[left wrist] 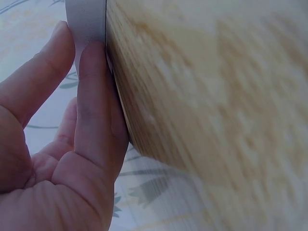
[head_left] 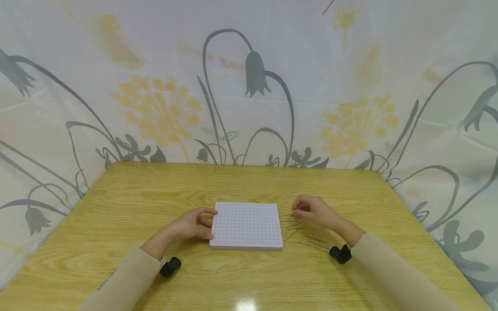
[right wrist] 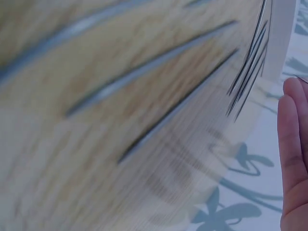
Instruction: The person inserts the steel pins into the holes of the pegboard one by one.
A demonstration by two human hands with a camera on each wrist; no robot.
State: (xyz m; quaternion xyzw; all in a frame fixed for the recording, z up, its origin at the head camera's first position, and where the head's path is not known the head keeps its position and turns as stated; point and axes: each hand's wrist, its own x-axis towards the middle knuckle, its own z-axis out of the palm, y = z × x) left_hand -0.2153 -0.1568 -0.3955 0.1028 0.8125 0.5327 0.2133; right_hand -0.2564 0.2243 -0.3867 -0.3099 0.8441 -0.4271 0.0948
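A white board with rows of small holes (head_left: 247,224) lies flat on the wooden table. At its left edge is my left hand (head_left: 192,225), its thumb and fingers fairly straight and touching the edge; the left wrist view shows the fingertips against the board's side (left wrist: 86,21). Just off the right edge, my right hand (head_left: 313,210) pinches a thin dark metal rod between thumb and finger. Only a short bit of this rod (right wrist: 301,78) shows in the right wrist view. Several similar loose metal rods (head_left: 292,233) lie on the table between the board and the right forearm.
The wooden table (head_left: 186,185) stretches around the board. Behind it hangs a pale cloth (head_left: 249,116) printed with grey and yellow flowers. A black wrist camera sits on each wrist, the left one (head_left: 170,267) and the right one (head_left: 340,254) both close to the tabletop.
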